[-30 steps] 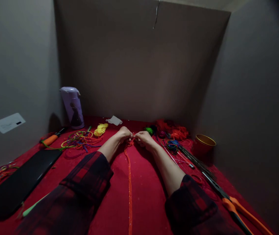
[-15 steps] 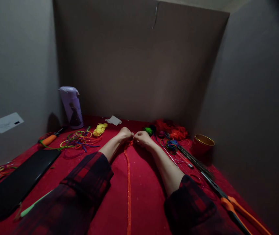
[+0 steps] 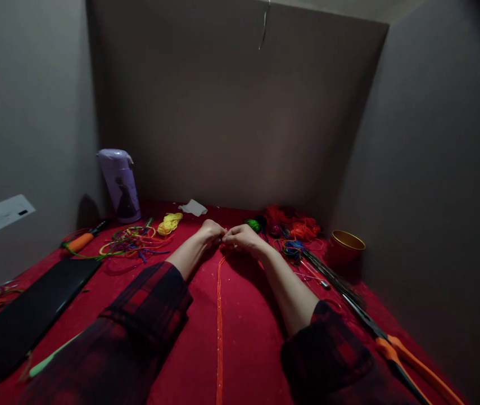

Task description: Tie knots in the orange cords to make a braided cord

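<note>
Both hands meet over the middle of a red cloth (image 3: 252, 349). My left hand (image 3: 212, 231) is closed, its fingertips pinched near the end of several orange strands of yarn (image 3: 220, 315). Just to its right, my right hand (image 3: 242, 237) is closed as well, thumb and forefinger pinching at the same spot. From beneath the fingers the orange yarn runs down the cloth toward me and out of the lower edge of view. The yarn's end between the fingertips is too small to make out.
On the left are a purple bottle (image 3: 118, 185), tangled coloured yarn (image 3: 132, 242), a yellow skein (image 3: 170, 224), an orange-handled tool (image 3: 80, 242) and a black flat case (image 3: 37, 315). Right: red yarn (image 3: 303, 225), a gold-rimmed red bowl (image 3: 347, 247) and orange-handled scissors (image 3: 392, 349).
The right hand has shifted slightly left, its fingers now closer against the left hand's. The loop of orange yarn below the fingers has straightened. The whole view has moved slightly.
</note>
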`<state>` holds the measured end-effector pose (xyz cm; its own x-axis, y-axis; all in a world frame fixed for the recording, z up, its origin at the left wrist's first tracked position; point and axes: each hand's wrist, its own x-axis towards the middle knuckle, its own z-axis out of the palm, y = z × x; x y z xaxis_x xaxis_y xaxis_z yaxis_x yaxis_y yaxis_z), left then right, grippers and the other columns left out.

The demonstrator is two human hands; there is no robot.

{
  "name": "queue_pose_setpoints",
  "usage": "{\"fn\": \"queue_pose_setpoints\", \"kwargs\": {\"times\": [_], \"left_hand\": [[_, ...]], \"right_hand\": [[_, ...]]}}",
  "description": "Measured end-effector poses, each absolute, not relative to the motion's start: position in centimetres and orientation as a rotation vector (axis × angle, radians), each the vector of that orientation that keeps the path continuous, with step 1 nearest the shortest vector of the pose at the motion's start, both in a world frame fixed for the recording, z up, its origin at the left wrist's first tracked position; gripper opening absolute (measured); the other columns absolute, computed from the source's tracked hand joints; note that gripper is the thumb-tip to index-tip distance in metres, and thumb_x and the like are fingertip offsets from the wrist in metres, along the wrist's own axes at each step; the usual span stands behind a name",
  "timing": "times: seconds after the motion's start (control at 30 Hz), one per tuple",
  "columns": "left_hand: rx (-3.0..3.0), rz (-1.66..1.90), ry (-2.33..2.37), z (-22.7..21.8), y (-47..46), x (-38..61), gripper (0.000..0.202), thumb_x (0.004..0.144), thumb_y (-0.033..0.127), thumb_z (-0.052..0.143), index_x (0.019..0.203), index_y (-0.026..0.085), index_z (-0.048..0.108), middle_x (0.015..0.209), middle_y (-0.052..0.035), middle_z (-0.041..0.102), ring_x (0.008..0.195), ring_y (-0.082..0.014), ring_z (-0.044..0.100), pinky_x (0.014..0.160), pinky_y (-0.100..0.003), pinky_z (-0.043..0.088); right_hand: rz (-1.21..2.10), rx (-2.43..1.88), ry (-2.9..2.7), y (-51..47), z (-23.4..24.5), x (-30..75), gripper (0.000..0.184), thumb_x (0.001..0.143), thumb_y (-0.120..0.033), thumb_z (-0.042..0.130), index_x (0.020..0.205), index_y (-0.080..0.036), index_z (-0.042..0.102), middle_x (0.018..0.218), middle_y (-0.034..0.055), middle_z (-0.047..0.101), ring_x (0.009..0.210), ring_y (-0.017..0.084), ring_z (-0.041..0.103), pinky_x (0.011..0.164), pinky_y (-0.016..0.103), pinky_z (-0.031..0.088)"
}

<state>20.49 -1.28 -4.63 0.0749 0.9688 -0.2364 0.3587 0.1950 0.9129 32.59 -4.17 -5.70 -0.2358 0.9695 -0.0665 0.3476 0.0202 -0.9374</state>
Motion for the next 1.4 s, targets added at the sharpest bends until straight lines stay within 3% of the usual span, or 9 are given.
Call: {"fn": "queue_pose_setpoints", "kwargs": {"times": [0.13,0.23,0.37,0.47,0.63,0.8,1.0,1.17,1.4], "left_hand": [[1.267,0.782,1.438,-5.2,-0.4,20.4,0.025,0.072,0.015,0.061,0.050,0.011,0.050,0.034,0.0030,0.042,0.029,-0.0039,0.032,0.035,-0.020,0.022],[1.239,0.784,1.409,-5.4,0.0,20.2,0.023,0.073,0.014,0.058,0.052,0.011,0.050,0.037,0.0030,0.044,0.029,-0.0033,0.032,0.035,-0.019,0.022],[1.239,0.764,1.362,-5.3,0.0,20.0,0.018,0.071,0.010,0.057,0.054,0.009,0.053,0.040,0.0019,0.047,0.030,-0.0028,0.033,0.034,-0.019,0.021],[1.255,0.753,1.331,-5.1,-0.2,19.9,0.014,0.068,0.006,0.055,0.055,0.008,0.055,0.042,0.0001,0.051,0.033,-0.0035,0.037,0.035,-0.018,0.023],[1.307,0.703,1.289,-5.0,-0.3,19.7,0.010,0.067,0.004,0.056,0.060,0.007,0.061,0.045,-0.0010,0.054,0.036,-0.0036,0.039,0.035,-0.017,0.023],[1.343,0.682,1.280,-5.2,-0.2,19.5,0.012,0.072,0.004,0.054,0.067,0.008,0.064,0.046,-0.0010,0.056,0.037,-0.0043,0.041,0.036,-0.016,0.026],[1.344,0.681,1.315,-5.5,0.1,19.6,0.013,0.075,0.001,0.051,0.073,0.008,0.062,0.047,-0.0011,0.056,0.038,-0.0066,0.048,0.035,-0.017,0.027],[1.338,0.660,1.329,-5.4,0.1,19.3,0.014,0.076,-0.001,0.049,0.076,0.006,0.061,0.049,-0.0016,0.057,0.037,-0.0068,0.048,0.034,-0.017,0.027],[1.368,0.602,1.275,-4.8,-0.4,18.9,0.012,0.075,0.005,0.054,0.070,0.008,0.064,0.049,-0.0011,0.058,0.037,-0.0043,0.045,0.036,-0.016,0.026]], "right_hand": [[1.307,-1.328,-1.760,-4.5,-5.7,32.4,0.009,0.065,-0.013,0.063,0.056,-0.011,0.063,0.041,-0.0021,0.053,0.032,0.005,0.039,0.034,0.017,0.023],[1.246,-1.361,-1.672,-4.3,-5.7,33.1,0.015,0.063,-0.020,0.069,0.054,-0.010,0.063,0.041,-0.0005,0.055,0.032,0.005,0.039,0.034,0.018,0.023],[1.016,-1.433,-1.359,-3.4,-5.7,33.6,0.025,0.077,-0.031,0.058,0.062,-0.012,0.061,0.032,-0.0050,0.042,0.029,0.005,0.032,0.033,0.019,0.020],[1.034,-1.424,-1.267,-3.2,-5.7,33.2,0.021,0.082,-0.025,0.051,0.067,-0.012,0.058,0.036,-0.0048,0.045,0.029,0.005,0.031,0.032,0.019,0.020],[1.212,-1.359,-1.302,-3.8,-5.7,32.0,0.015,0.075,-0.018,0.059,0.063,-0.010,0.058,0.044,0.0001,0.054,0.031,0.004,0.036,0.030,0.018,0.020],[1.250,-1.388,-1.314,-3.6,-6.4,31.7,0.009,0.067,-0.009,0.061,0.059,-0.011,0.059,0.034,-0.0037,0.047,0.025,0.004,0.030,0.028,0.017,0.017],[1.199,-1.409,-1.218,-3.1,-6.9,32.1,0.013,0.062,0.000,0.055,0.064,-0.012,0.057,0.043,-0.0010,0.056,0.030,0.005,0.040,0.028,0.016,0.019],[1.147,-1.397,-1.154,-3.1,-6.9,32.5,0.010,0.069,-0.006,0.051,0.062,-0.012,0.054,0.043,-0.0012,0.054,0.030,0.005,0.040,0.027,0.016,0.019],[1.219,-1.336,-1.166,-3.4,-7.1,31.4,0.009,0.069,-0.014,0.063,0.068,-0.013,0.053,0.051,0.0032,0.061,0.038,0.008,0.051,0.028,0.014,0.025]]}}
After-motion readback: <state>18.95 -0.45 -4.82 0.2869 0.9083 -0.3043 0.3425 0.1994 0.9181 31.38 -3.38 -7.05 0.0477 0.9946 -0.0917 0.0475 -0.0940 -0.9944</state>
